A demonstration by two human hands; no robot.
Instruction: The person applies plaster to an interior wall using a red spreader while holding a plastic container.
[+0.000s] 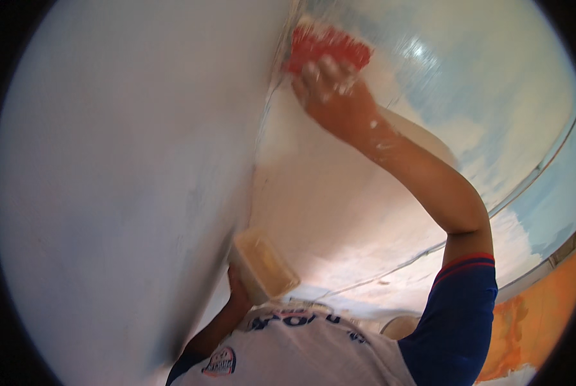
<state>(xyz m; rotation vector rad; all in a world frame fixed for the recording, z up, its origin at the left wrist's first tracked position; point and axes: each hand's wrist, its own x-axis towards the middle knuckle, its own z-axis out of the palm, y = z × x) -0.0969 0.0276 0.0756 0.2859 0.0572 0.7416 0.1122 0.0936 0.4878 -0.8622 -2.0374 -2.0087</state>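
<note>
My right hand (334, 93) is raised high, its fingers closed on a red putty spreader (329, 46). The spreader is flat and smeared with white filler, and it lies against the patchy wall (339, 186) beside the corner line. White smears also mark my fingers and wrist. Lower down, my left hand (238, 291) grips the side of a rectangular translucent plastic tub (266, 264). The tub is tilted, and a pale coating shows inside it; most of my left fingers are hidden behind it.
A smooth pale wall (120, 180) fills the left side, meeting the patched surface along a vertical corner. Light blue paint (468, 71) shows through white patches at upper right. An orange wall (532, 321) stands at lower right. A round pale container (400, 327) is partly hidden behind my shirt.
</note>
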